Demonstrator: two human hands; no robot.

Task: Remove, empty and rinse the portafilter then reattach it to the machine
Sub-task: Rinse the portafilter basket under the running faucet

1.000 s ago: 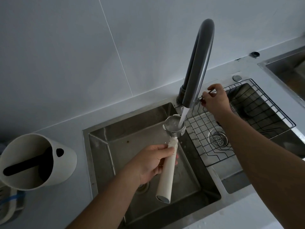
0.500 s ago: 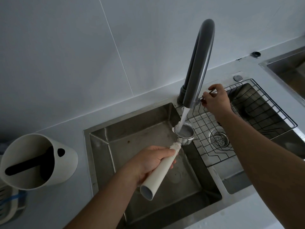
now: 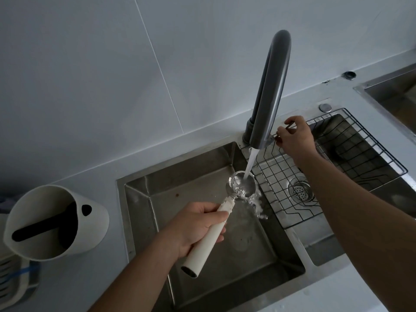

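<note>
The left hand (image 3: pixel 198 226) wraps its fingers tight around the white handle of the one portafilter (image 3: pixel 225 212), whose metal basket sits under the water stream (image 3: pixel 250 164) above the left sink basin (image 3: pixel 157 199), spilling over. The right hand (image 3: pixel 295 137) pinches the thin tap lever (image 3: pixel 289 126) beside the single dark faucet (image 3: pixel 273 86). One wire rack (image 3: pixel 337 167) covers the second basin; one white knock box (image 3: pixel 51 224) stands on the counter, well apart.

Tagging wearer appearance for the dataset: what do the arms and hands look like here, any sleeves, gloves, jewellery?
Both forearms are bare as far as the frame shows; no sleeve edge is in view. The left hand and right hand wear no gloves. No watch, bracelet or ring is visible, and no markings show. The light is dim, so small details could be missed.
</note>
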